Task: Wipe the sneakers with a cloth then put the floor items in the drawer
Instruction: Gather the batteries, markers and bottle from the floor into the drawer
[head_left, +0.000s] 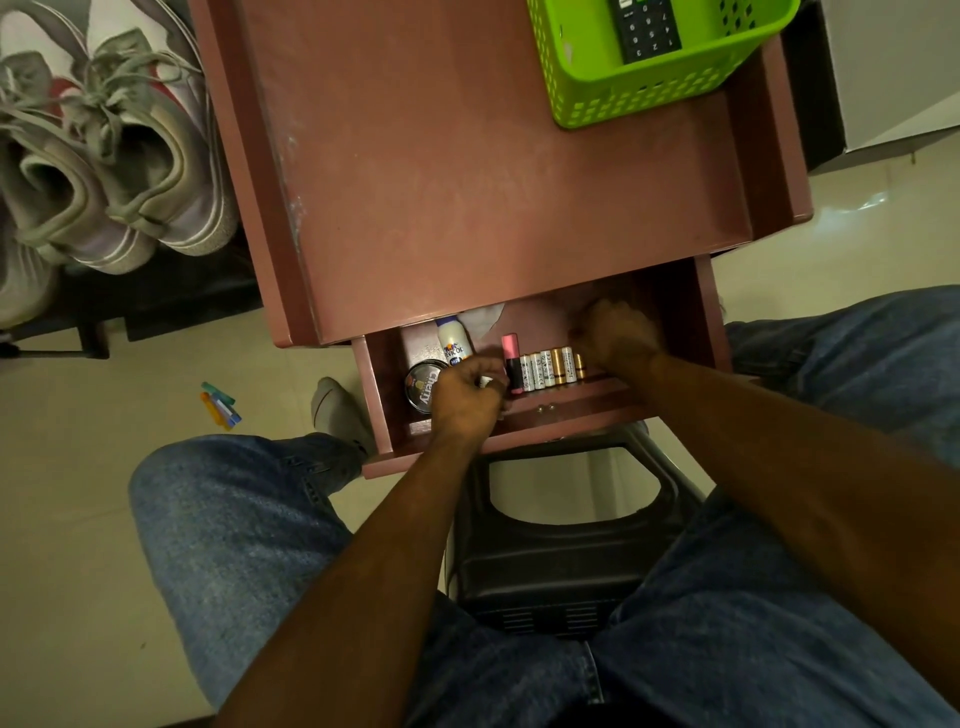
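The open drawer holds six batteries, one pink-capped tube, one glue bottle and one polish tin. Left hand pinches a small item; right hand is curled, contents indiscernible. Two sneakers stand left.

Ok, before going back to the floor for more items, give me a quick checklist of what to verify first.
1. Drawer open enough to take more: ok, pulled out below the table top.
2. Batteries lined up in the drawer: ok, in a row beside the pink marker.
3. Left hand free: cannot tell, its fingers are curled near the marker, something small may be in its grip.
4. Right hand free: cannot tell, its curled fingers are turned away at the row's end.
5. Floor items left: not ok, coloured markers lie on the floor tiles.
6. Sneakers out of the way: ok, on the rack to the left.
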